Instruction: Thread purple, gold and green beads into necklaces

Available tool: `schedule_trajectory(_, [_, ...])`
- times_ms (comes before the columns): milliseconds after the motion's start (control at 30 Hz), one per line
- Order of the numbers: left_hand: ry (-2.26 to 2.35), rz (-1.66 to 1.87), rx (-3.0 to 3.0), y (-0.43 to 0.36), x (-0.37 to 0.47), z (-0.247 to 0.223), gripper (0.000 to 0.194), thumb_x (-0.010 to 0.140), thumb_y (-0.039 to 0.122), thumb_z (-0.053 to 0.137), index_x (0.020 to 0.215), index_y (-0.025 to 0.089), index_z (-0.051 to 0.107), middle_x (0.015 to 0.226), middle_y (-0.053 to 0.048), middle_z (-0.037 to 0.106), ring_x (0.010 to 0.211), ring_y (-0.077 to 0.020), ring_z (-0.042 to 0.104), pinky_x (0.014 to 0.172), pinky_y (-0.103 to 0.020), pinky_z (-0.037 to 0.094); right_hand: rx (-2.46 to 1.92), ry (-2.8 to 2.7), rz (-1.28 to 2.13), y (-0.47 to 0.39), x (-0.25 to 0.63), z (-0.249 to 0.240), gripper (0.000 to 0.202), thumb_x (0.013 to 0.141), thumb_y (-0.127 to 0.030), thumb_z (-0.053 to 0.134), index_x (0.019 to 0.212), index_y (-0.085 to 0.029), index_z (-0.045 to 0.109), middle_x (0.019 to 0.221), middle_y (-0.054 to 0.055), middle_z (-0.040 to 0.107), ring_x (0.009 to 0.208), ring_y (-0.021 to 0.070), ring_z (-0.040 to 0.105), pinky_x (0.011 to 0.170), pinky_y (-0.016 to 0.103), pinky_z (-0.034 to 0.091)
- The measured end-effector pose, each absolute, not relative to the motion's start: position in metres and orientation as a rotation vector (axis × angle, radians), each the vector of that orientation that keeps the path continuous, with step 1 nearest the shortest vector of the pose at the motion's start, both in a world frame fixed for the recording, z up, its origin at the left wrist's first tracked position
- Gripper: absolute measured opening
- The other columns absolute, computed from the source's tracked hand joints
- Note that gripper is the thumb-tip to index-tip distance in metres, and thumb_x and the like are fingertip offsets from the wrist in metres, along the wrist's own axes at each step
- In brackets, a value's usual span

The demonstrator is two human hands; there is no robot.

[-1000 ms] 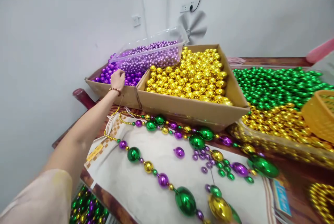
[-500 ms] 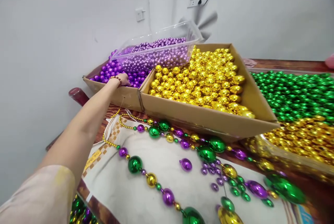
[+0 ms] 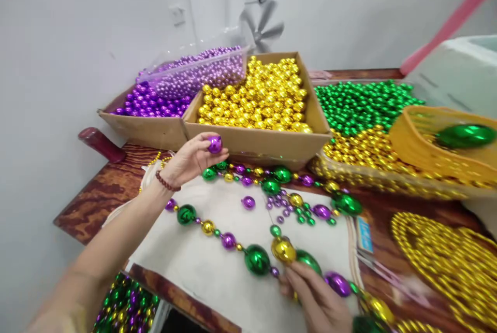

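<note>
A shiny purple ball (image 3: 215,145) is pinched between the fingertips of my left hand (image 3: 194,159), raised over the white cloth (image 3: 186,265) in front of the cardboard boxes. Low in the view, my right hand (image 3: 314,294) grips a large gold bead (image 3: 283,249) on the strand, with a green bead (image 3: 275,231) just above it. Strung purple, green and gold beads curve over the cloth. A single purple ball (image 3: 248,202) lies on the cloth, left of small loose purple beads (image 3: 280,202) and small green beads (image 3: 305,214).
Behind the cloth stand a box of purple balls (image 3: 151,131) and a box of gold balls (image 3: 256,141). Green beads (image 3: 361,105), an orange basket (image 3: 411,136) and gold bead strands (image 3: 446,255) are at the right. A dark red object (image 3: 101,145) lies left.
My left hand has left the purple box and come back right and nearer with a purple ball. My right hand has come into view on the gold bead. The view has swung right.
</note>
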State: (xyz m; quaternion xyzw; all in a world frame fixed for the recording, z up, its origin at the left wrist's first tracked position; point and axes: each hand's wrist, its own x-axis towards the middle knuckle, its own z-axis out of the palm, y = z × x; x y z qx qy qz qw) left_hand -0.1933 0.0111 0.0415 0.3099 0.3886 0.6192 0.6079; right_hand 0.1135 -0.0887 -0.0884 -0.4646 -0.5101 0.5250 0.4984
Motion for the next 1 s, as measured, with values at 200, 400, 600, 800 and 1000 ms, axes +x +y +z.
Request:
schedule_trajectory(200, [0.784,1.363,0.299,-0.003,-0.104,-0.001,0.010,0.089,0.012,0.060,0.094,0.009,0.069,0.096,-0.010,0.075,0.100,-0.0225,0.073,0.107,-0.041,0.052,-0.987,-1.386,1.149,-0.091,0.117,-0.079,0.014,0.091,-0.017,0.064,0.091,-0.023,0.076,0.065,-0.001,0.066,0.052,0.0111,0.064,0.052,0.018,0.055])
schedule_trajectory(400, [0.749,1.365,0.107,-0.006,-0.076,-0.008,0.022,0.098,0.023,0.055,0.088,0.010,0.069,0.086,-0.008,0.075,0.090,-0.0193,0.074,0.101,-0.040,0.056,-1.007,-1.405,1.113,-0.100,0.119,-0.084,0.016,0.092,-0.014,0.062,0.092,-0.022,0.075,0.066,-0.002,0.065,0.051,0.0097,0.063,0.052,0.018,0.053])
schedule_trajectory(600, [0.776,1.416,0.137,-0.012,-0.070,-0.009,0.013,0.095,0.021,0.061,0.089,0.013,0.069,0.087,-0.005,0.074,0.086,-0.0151,0.073,0.103,-0.036,0.054,-1.067,-1.360,1.150,-0.104,0.119,-0.089,0.012,0.092,-0.019,0.064,0.091,-0.019,0.076,0.067,0.000,0.066,0.051,0.0122,0.065,0.050,0.021,0.054])
schedule_trajectory(800, [0.798,1.437,0.251,-0.016,-0.066,-0.016,0.008,0.087,0.023,0.071,0.092,0.018,0.068,0.093,-0.002,0.073,0.091,-0.0159,0.072,0.105,-0.039,0.052,-1.108,-1.286,1.175,-0.105,0.113,-0.089,0.011,0.091,-0.022,0.066,0.088,-0.018,0.076,0.064,0.000,0.066,0.050,0.0122,0.064,0.050,0.021,0.054])
schedule_trajectory(1000, [0.808,1.491,0.325,-0.021,-0.062,-0.016,0.014,0.084,0.023,0.074,0.096,0.021,0.066,0.093,0.000,0.070,0.091,-0.0164,0.072,0.107,-0.043,0.049,-1.142,-1.238,1.193,-0.109,0.109,-0.093,0.012,0.090,-0.025,0.067,0.088,-0.018,0.076,0.064,0.001,0.067,0.052,0.0132,0.064,0.052,0.023,0.054])
